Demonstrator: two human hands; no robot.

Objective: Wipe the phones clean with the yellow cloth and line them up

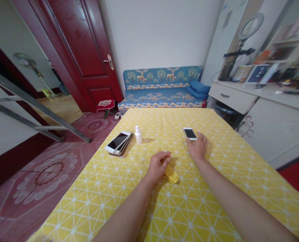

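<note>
White bottle (pixel 138 137) on the yellow patterned surface (pixel 182 211): faint marking on front, too small to read. Blue-covered book (pixel 258 74) on the white cabinet (pixel 231 96): pale lettering, too blurred to read.

White phone (pixel 190 133): face up, dark screen, pale bezel, flat on the right part of the surface. Right grip (pixel 198 147) at its near end, thumb by the near edge, other fingers bent to the right; can't tell if it's clasped or just touched.

Yellow cloth (pixel 172 176): folded, crumpled, sticks out from under the left grip (pixel 157 168), on its near right side. Fingers half curled; can't tell if they pinch it. Phone stack (pixel 118 142) just left of bottle, top one white, askew.
</note>
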